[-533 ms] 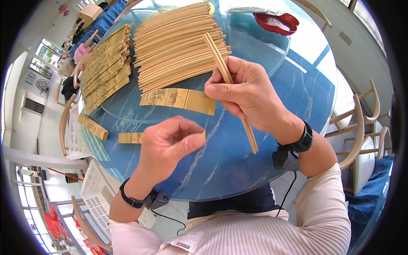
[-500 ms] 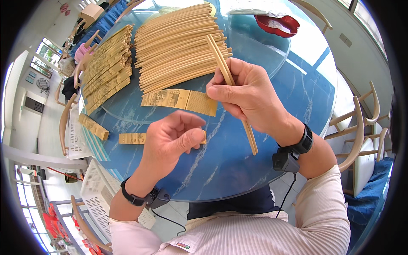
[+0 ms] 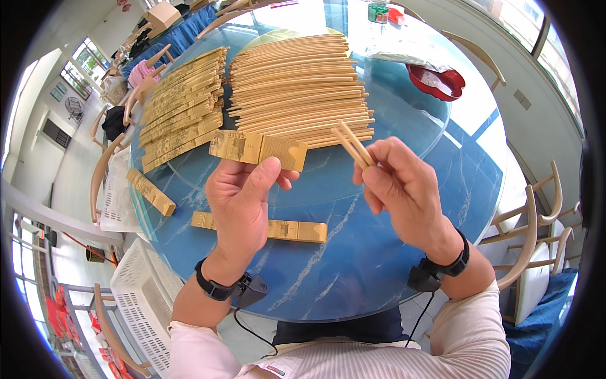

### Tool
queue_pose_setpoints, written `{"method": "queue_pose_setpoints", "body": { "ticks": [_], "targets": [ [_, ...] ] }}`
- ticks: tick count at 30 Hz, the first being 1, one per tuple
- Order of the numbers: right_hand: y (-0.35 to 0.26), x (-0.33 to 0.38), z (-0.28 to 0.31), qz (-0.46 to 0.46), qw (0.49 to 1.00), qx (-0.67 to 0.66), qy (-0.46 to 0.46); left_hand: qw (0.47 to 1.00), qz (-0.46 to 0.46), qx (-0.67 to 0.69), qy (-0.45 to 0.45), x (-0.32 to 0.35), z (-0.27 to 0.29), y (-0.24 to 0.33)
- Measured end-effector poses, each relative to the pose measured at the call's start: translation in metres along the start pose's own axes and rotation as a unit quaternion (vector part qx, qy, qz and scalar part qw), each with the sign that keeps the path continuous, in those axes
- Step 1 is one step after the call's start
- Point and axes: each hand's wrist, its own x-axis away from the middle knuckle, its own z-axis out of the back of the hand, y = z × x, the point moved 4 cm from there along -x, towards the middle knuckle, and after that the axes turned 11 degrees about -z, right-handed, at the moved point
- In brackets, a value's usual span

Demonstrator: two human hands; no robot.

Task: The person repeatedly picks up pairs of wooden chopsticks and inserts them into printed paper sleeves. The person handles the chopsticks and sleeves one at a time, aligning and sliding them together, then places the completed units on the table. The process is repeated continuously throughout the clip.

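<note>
Gold paper strip has risen, pinched by the left hand; the right hand clasps two chopsticks

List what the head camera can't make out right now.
All in the head view:
Held chopsticks: lower ends, hidden by the right hand.
Held gold sleeve: far face, turned away from the lens.
Gold strip on the table: middle, behind the left hand.
Green-labelled container: top, cut off by the upper edge.

The gold paper strip bears print — too small to read
</note>
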Motion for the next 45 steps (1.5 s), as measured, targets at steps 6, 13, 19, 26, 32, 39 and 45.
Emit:
{"method": "queue_pose_setpoints", "body": {
  "ticks": [6,13,19,26,32,39,45],
  "targets": [
    [-0.013,0.003,-0.014,0.165,0.971,0.168,0.026,1.000,-0.023,0.011,-0.009,0.018,0.006,0.005],
    [-0.010,0.001,-0.015,0.154,0.974,0.157,0.049,0.998,-0.035,-0.008,-0.042,0.023,0.004,0.014],
    [-0.012,0.001,-0.012,0.155,0.974,0.161,0.043,0.999,-0.035,-0.011,-0.029,0.026,0.003,0.016],
    [-0.008,0.001,-0.013,0.160,0.978,0.130,0.039,0.998,-0.017,0.050,0.019,0.027,-0.003,0.019],
    [-0.001,0.001,-0.012,0.149,0.981,0.123,-0.013,0.999,-0.030,0.024,-0.005,0.028,-0.001,0.019],
    [-0.001,0.003,-0.014,0.112,0.989,0.093,-0.038,0.995,-0.028,-0.071,-0.066,0.032,0.003,0.017],
    [0.004,0.000,-0.021,0.179,0.973,0.146,-0.016,0.999,-0.011,-0.025,-0.020,0.035,-0.006,0.008]
  ]
}}
